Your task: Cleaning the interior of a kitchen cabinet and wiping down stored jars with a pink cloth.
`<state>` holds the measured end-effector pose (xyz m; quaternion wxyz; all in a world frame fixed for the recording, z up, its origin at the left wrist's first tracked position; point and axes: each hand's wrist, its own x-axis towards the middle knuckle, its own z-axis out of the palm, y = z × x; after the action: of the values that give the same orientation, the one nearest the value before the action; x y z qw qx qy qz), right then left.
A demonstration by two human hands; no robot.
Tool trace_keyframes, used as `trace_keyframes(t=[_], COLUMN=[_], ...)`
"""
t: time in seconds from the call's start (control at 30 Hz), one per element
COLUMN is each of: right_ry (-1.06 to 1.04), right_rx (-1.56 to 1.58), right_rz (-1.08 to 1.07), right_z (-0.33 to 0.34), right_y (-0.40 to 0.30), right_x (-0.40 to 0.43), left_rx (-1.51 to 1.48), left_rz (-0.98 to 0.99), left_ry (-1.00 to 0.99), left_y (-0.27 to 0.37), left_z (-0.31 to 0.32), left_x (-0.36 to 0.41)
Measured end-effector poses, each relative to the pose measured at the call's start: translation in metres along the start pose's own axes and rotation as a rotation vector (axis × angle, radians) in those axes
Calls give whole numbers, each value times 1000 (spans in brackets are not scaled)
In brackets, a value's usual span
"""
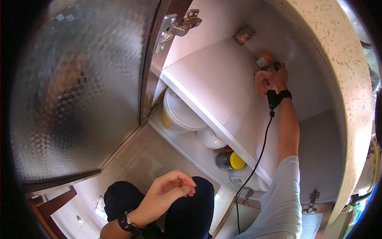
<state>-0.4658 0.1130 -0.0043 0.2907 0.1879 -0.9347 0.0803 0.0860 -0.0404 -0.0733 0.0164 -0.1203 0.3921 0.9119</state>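
Note:
My right hand (pixel 280 77) reaches deep onto the cabinet's upper shelf (pixel 220 74), with its fingers around a small dark item (pixel 277 65), perhaps a jar or bottle; most of it is hidden. Under and beside that hand lies a crumpled pink cloth (pixel 264 83). A small jar with an orange top and pale label (pixel 263 61) is just left of my fingertips. Farther back in the corner sits a glass jar with an orange label (pixel 244 34). My left hand (pixel 167 191) is over my knee, fingers loosely curled in towards the thumb, with nothing seen in it.
A hinged door with textured glass (pixel 89 89) stands open at left. The lower shelf holds a lidded white bucket (pixel 182 113), a round white container (pixel 210 139), a yellow-lidded dark jar (pixel 229 160) and a pale labelled container (pixel 249 179). A speckled countertop (pixel 337 59) overhangs the right. A black cable (pixel 259 158) trails from my right wrist.

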Motion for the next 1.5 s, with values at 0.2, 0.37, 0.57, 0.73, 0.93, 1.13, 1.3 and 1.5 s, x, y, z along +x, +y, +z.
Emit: trace_keyframes(t=[0.2, 0.37, 0.57, 0.73, 0.93, 1.13, 1.3, 1.5], right_ry=[16, -16, -66, -91, -373, -358, -165, -697], right_rx=[227, 288, 361, 238, -515, -394, 139, -43], right_rz=[113, 131, 48, 67, 18, -411, 45, -115], right_z=[16, 35, 30, 28, 46, 72, 111, 154], right_y=[23, 52, 45, 35, 102, 91, 204, 147], right_x=[15, 35, 30, 21, 33, -5, 38, 15], left_rx=[-6, -28, -28, -48, -30, -16, -38, -10], left_rz=[2, -7, -7, -19, -20, -40, -34, -66], left_ry=[-6, -27, -17, -9, -4, 47, -25, 95], left_y=[0, 2, 2, 3, 3, 4, 7, 6], left_z=[-1, 1, 0, 3, 3, 2, 8, 4], left_x=[2, 6, 3, 3, 3, 5, 8, 9])
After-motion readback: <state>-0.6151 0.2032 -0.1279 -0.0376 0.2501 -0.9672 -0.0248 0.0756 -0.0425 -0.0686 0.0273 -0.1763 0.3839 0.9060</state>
